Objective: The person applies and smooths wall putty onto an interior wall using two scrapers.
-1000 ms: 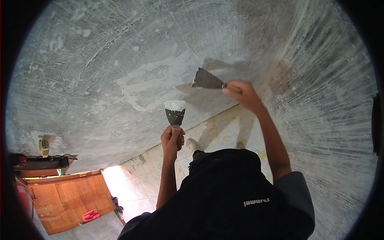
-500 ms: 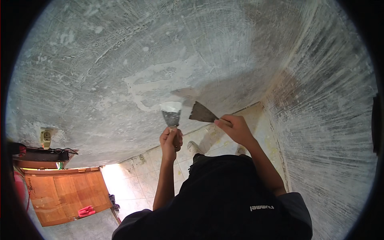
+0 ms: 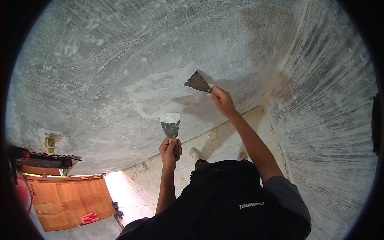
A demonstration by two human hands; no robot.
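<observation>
My left hand [image 3: 169, 150] is closed round the handle of a putty knife [image 3: 171, 128], blade up, with white filler [image 3: 169, 117] along its end. To the right and higher, my right hand [image 3: 222, 100] grips a second, dark and worn putty knife [image 3: 198, 82]. Its blade points up and left, close against the grey plastered wall [image 3: 224, 40]; whether the edge touches cannot be made out. Left of that blade, a pale, smeared patch of filler [image 3: 144, 90] spreads over the wall.
A second wall [image 3: 332, 132] meets this one in a corner on the right. At lower left are a wall socket [image 3: 49, 145], a dark ledge with cables [image 3: 48, 161], and a wooden door [image 3: 72, 200] with a pink cloth [image 3: 89, 218]. Pale tiles [image 3: 150, 188] cover the floor.
My right hand has raised its putty knife up the wall, over the edge of the pale patch. My left hand has dropped slightly with its loaded knife.
</observation>
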